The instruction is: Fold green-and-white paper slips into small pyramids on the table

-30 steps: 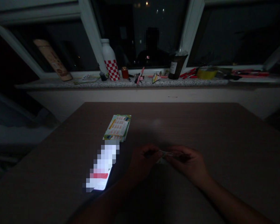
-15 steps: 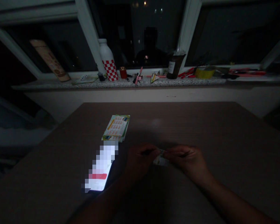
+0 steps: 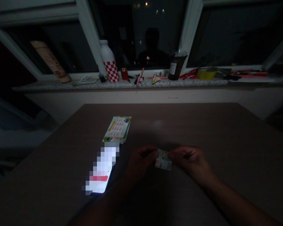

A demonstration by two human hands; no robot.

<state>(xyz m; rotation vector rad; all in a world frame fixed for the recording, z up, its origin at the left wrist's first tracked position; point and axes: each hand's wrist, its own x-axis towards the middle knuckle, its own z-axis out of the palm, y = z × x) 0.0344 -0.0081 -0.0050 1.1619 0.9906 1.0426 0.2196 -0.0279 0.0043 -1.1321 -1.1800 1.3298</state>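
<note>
A dim room at night, seen from above a brown table [image 3: 202, 131]. Both of the person's hands are close together over the near middle of the table, each pinching one side of a small piece of printed paper [image 3: 163, 160]. The left hand [image 3: 141, 161] grips its left edge and the right hand [image 3: 191, 160] its upper right edge, so the paper hangs between the fingertips just above the tabletop. Its print shows green and orange patches, too small and dark to read.

To the left lies a lit phone [image 3: 101, 172] with its screen blurred out. Just beyond it sits a stack of leaflets [image 3: 118, 129] with yellow-green borders and rows of orange boxes; the writing cannot be read.

On the windowsill [image 3: 61, 84] behind stand a white bottle [image 3: 109, 61] with a red-and-white checked band and a dark cup [image 3: 175, 67] with a pale, illegible label.
</note>
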